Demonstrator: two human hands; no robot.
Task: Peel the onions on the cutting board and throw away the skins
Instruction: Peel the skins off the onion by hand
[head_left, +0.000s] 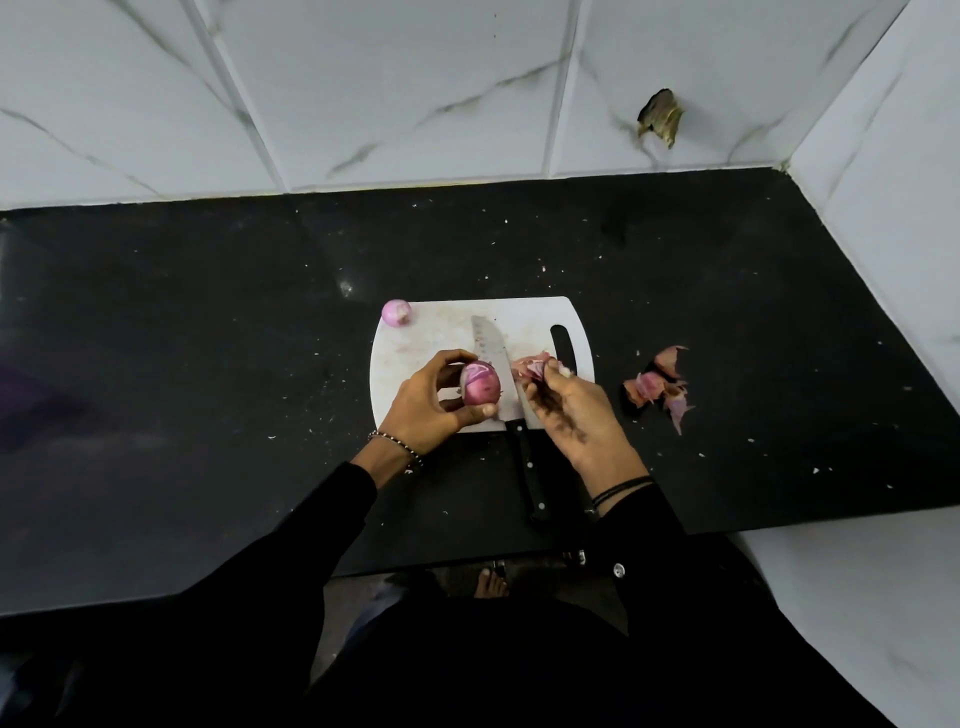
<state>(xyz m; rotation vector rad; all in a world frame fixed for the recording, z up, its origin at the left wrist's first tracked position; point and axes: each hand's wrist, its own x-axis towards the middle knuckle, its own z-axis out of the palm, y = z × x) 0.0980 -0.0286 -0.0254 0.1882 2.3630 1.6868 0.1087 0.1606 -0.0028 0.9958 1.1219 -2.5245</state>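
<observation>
Onion (480, 384) sits gripped in the left hand (431, 410) left of the knife (491, 343); right hand (571, 415) pinches loose skins (530, 366) on its other side.

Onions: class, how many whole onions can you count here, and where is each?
2. One onion is held in the left hand over the cutting board; a second onion sits at the board's far left corner. The right hand holds only skins.
</observation>
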